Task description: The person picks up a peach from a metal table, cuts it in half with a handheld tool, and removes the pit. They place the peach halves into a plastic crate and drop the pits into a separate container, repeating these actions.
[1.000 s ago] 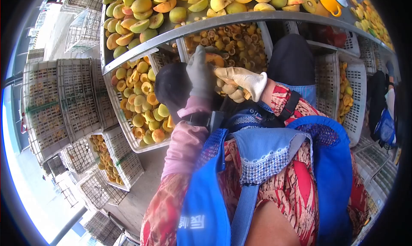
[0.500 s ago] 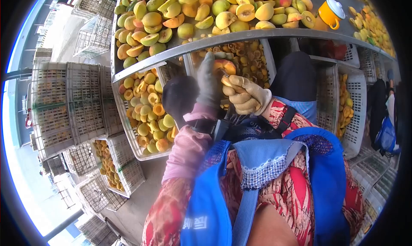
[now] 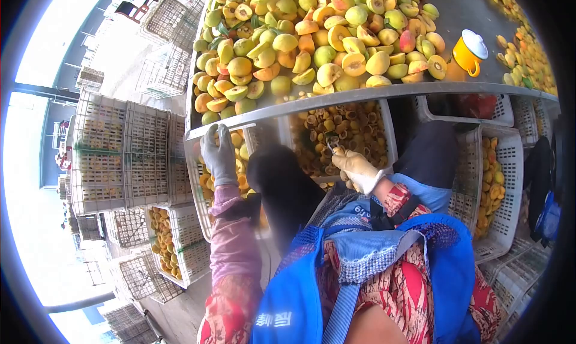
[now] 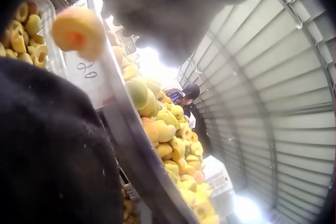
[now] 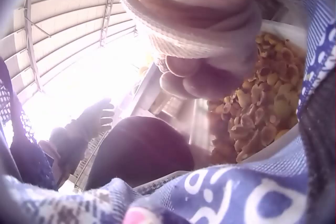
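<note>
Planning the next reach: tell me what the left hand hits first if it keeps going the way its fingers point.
Probably the metal table edge: the left hand has straight fingers pointing up toward it, over the crate of halved peaches. Depth is unclear.

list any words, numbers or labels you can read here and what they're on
White characters on the blue apron: seen mirrored or upside down, too distorted to read.
Dark handwritten marks on a white crate wall: roughly "20", uncertain.
Small white marks on the blue strap: too small to read.
Nothing else legible.
</note>
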Demonstrator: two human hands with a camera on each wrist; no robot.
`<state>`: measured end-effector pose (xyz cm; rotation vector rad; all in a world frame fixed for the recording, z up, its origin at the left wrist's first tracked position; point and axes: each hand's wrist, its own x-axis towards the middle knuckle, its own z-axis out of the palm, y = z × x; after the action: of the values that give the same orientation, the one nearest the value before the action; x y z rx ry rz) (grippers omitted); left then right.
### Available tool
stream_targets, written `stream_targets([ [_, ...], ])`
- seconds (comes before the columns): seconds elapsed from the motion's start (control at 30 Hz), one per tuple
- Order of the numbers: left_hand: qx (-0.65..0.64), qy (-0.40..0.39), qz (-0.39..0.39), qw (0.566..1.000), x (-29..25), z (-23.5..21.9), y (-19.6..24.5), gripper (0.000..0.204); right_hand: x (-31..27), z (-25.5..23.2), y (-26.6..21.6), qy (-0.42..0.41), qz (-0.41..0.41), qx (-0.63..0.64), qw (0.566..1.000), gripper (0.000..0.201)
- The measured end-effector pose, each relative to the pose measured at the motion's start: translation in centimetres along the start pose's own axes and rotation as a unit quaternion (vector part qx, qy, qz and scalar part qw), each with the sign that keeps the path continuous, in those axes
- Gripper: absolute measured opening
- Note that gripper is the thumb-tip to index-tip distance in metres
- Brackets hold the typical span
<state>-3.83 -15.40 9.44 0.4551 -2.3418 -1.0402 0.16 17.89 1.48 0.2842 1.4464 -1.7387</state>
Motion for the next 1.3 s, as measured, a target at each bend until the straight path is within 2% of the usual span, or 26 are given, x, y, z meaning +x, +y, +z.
stream_targets([
  [0.03,0.231,0.025,0.074,0.970,0.8,-0.6,0.7,0.039,0.2,0.3,-0.6,0.044,-0.033,-0.065,0.996,0.046],
  [0.07,0.201,0.011,0.114,0.973,1.7,0.0,1.7,0.042,0.1,1.0,-1.5,0.089,-0.066,-0.129,0.985,0.047],
  [0.1,0.170,-0.003,0.154,0.973,2.8,1.2,3.0,0.046,0.1,1.3,-1.8,0.097,-0.080,-0.170,0.977,0.048],
  [0.13,0.251,0.004,0.241,0.938,3.9,2.9,4.5,0.051,0.0,1.6,-2.0,0.107,-0.092,-0.211,0.967,0.050],
  [0.2,0.292,-0.007,0.341,0.894,6.1,7.4,8.4,0.062,0.0,1.9,-2.0,0.099,-0.087,-0.278,0.951,0.052],
  [0.3,0.380,-0.081,0.405,0.828,9.3,14.6,11.6,0.073,-0.5,2.1,-2.7,0.035,-0.092,-0.356,0.929,0.055],
  [0.37,0.395,-0.185,0.432,0.789,10.3,17.2,13.0,0.067,-1.7,2.0,-4.1,0.027,-0.137,-0.365,0.920,0.054],
  [0.43,0.389,-0.246,0.382,0.802,10.8,17.6,14.6,0.052,-0.7,1.6,-3.1,0.069,-0.153,-0.337,0.926,0.052],
  [0.47,0.387,-0.275,0.355,0.805,10.7,17.4,15.3,0.046,-0.8,1.7,-3.3,0.078,-0.146,-0.288,0.943,0.050],
  [0.53,0.190,-0.192,0.341,0.900,9.3,16.6,14.6,0.042,-1.0,1.7,-3.9,0.073,-0.122,-0.161,0.977,0.046],
  [0.57,0.090,-0.147,0.325,0.930,8.3,15.8,14.0,0.041,-1.2,1.7,-4.2,0.056,-0.104,-0.082,0.990,0.045],
  [0.6,-0.011,-0.133,0.285,0.949,7.1,15.2,13.1,0.037,-1.9,1.8,-4.9,0.033,-0.118,-0.019,0.992,0.040],
  [0.63,-0.237,-0.211,0.120,0.941,5.1,14.2,12.9,0.031,-2.9,2.3,-5.8,0.042,-0.123,-0.009,0.992,0.039],
  [0.7,-0.370,-0.268,-0.090,0.885,1.7,11.0,11.6,0.027,-4.0,3.2,-7.0,0.059,-0.125,0.008,0.990,0.037],
  [0.73,-0.410,-0.256,-0.148,0.863,-0.1,10.3,10.2,0.028,-1.8,2.9,-4.2,0.054,-0.207,0.014,0.977,0.032],
  [0.77,-0.449,-0.243,-0.205,0.835,-2.1,10.2,8.2,0.030,-2.4,4.0,-4.4,0.067,-0.271,0.011,0.960,0.034],
  [0.83,-0.305,-0.247,-0.050,0.918,-5.6,9.8,7.4,0.031,-3.8,4.5,-5.3,0.027,-0.128,0.000,0.991,0.036],
  [0.87,-0.230,-0.229,0.023,0.946,-7.4,9.6,7.1,0.033,-3.7,4.8,-4.9,0.040,-0.151,-0.035,0.987,0.038],
  [0.93,-0.231,-0.209,0.010,0.950,-9.0,10.1,5.1,0.035,-3.3,5.1,-4.2,0.069,-0.199,-0.104,0.972,0.041],
  [0.97,-0.232,-0.199,0.004,0.952,-9.7,10.2,4.6,0.037,-3.1,5.2,-4.0,0.075,-0.192,-0.122,0.971,0.043],
  [1.07,-0.331,-0.236,-0.047,0.913,-10.9,10.7,3.9,0.039,-1.8,5.1,-3.7,0.108,-0.178,-0.210,0.955,0.047],
  [1.13,-0.379,-0.243,-0.070,0.890,-11.3,11.2,3.4,0.039,-1.3,4.6,-3.5,0.187,-0.218,-0.252,0.924,0.047],
  [1.17,-0.363,-0.263,-0.064,0.891,-11.2,11.1,3.5,0.040,-1.0,4.4,-3.7,0.226,-0.238,-0.272,0.905,0.047],
  [1.2,-0.348,-0.283,-0.057,0.892,-11.0,11.0,4.0,0.040,0.2,3.6,-3.6,0.264,-0.261,-0.358,0.857,0.047],
  [1.23,-0.294,-0.324,-0.036,0.898,-10.8,10.3,4.4,0.040,1.1,2.8,-3.4,0.284,-0.308,-0.339,0.842,0.046],
  [1.3,-0.218,-0.354,0.018,0.909,-10.5,9.8,5.3,0.041,3.0,2.1,-3.4,0.184,-0.322,-0.227,0.900,0.041],
])
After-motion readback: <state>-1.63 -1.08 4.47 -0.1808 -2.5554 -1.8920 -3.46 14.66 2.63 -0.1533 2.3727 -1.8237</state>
